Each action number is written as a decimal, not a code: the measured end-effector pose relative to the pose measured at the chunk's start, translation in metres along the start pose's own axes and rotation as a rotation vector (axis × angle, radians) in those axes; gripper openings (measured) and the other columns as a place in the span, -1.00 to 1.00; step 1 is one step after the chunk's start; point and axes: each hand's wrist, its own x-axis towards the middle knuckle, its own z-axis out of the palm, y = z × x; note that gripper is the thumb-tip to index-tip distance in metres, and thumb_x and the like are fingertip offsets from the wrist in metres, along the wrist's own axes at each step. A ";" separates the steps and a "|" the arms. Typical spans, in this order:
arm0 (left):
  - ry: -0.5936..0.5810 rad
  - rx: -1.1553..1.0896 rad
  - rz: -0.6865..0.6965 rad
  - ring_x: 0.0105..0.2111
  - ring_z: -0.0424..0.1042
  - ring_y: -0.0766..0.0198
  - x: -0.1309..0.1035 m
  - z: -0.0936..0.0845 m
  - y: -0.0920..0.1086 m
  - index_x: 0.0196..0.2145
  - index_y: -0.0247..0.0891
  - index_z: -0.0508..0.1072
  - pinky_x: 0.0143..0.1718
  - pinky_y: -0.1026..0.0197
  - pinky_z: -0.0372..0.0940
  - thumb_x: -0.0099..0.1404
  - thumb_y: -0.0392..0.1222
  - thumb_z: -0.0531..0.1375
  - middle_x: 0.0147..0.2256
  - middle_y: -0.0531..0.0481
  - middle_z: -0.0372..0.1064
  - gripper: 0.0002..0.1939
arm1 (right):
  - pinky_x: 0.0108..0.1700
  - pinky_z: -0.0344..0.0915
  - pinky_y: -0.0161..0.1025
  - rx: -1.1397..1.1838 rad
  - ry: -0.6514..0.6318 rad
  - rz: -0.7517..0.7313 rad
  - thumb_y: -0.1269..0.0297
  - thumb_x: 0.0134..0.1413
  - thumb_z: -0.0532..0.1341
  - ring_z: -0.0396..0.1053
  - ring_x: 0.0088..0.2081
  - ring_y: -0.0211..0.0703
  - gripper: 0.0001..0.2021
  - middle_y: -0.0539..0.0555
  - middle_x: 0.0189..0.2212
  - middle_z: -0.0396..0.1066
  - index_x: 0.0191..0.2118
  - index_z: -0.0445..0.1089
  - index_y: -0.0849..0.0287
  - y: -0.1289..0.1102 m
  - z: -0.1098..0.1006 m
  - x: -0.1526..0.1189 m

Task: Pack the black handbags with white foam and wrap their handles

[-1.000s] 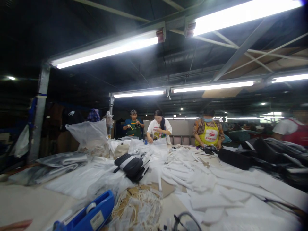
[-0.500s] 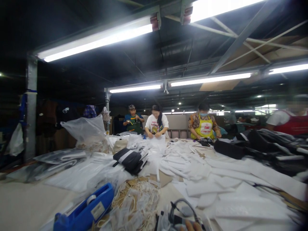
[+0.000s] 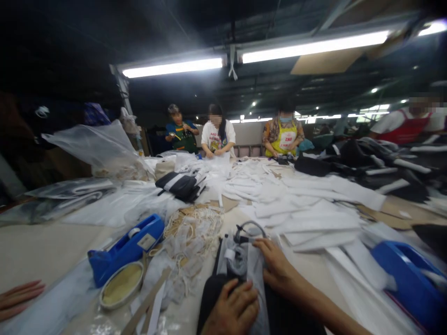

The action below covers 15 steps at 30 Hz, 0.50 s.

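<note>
A grey and black fabric piece (image 3: 256, 279) with a coiled grey strap (image 3: 237, 263) on it lies at the bottom centre. My left hand (image 3: 233, 307) rests on its near part, fingers spread and slightly bent. Beyond it, my right hand (image 3: 275, 263) lies along the right edge of the piece, with its fingers stretched towards the strap. Neither hand is closed round anything.
A blue tape dispenser (image 3: 129, 249), a round dish (image 3: 122, 284) and tangled cords (image 3: 195, 228) lie left. Another blue dispenser (image 3: 412, 279) is right. White sheets (image 3: 314, 218) and black fabric (image 3: 363, 160) spread beyond. Another person's hand (image 3: 21, 298) is far left; people work opposite.
The view has tilted down, bringing both my hands and the fabric piece into sight. The round dish, the right-hand dispenser and another person's hand at far left now show.
</note>
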 end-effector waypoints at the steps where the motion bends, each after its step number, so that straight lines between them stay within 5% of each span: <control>1: -0.026 0.013 0.015 0.21 0.19 -0.03 0.001 0.000 0.000 0.14 -0.23 0.28 0.21 -0.18 0.13 0.32 -0.13 0.10 0.13 -0.18 0.30 -0.55 | 0.17 0.18 0.07 0.066 0.002 0.018 0.62 -0.38 0.03 0.18 0.12 0.05 -0.29 0.26 0.04 0.25 0.08 0.21 0.25 -0.005 -0.009 0.000; 5: -0.130 0.036 -0.063 0.28 0.04 0.05 0.007 -0.011 0.008 0.18 -0.27 0.20 0.28 -0.18 0.02 0.30 -0.24 0.11 0.22 -0.16 0.18 -0.50 | 0.22 0.08 0.09 0.171 0.019 0.111 0.62 -0.32 0.05 0.04 0.18 0.06 -0.30 0.25 0.12 0.10 0.10 0.16 0.22 -0.017 -0.028 0.000; 9: -0.108 0.039 -0.059 0.28 0.05 0.06 0.007 -0.013 0.008 0.17 -0.27 0.22 0.28 -0.17 0.01 0.29 -0.26 0.11 0.21 -0.15 0.19 -0.52 | 0.13 0.14 0.01 0.101 -0.020 0.068 0.63 -0.26 0.08 0.11 0.06 0.03 -0.45 0.19 -0.02 0.19 -0.02 0.24 0.21 -0.024 -0.037 0.000; 13: 0.043 0.141 0.111 0.19 0.23 0.05 0.003 0.005 -0.010 0.08 -0.30 0.31 0.21 -0.04 0.16 0.32 -0.20 0.12 0.11 -0.16 0.34 -0.62 | -0.03 0.17 -0.08 -0.061 -0.214 -0.108 0.59 -0.14 0.11 0.19 -0.12 -0.04 -0.75 0.08 -0.21 0.29 -0.30 0.29 0.15 -0.030 -0.041 0.005; 15: 0.138 0.152 0.185 0.06 0.37 0.21 0.003 0.010 -0.019 -0.03 -0.20 0.41 0.13 0.15 0.24 0.37 -0.32 0.04 -0.05 -0.02 0.47 -0.73 | -0.07 0.16 -0.09 -0.140 -0.264 -0.159 0.54 -0.11 0.14 0.22 -0.19 -0.07 -0.82 0.03 -0.26 0.33 -0.36 0.28 0.13 -0.026 -0.035 0.010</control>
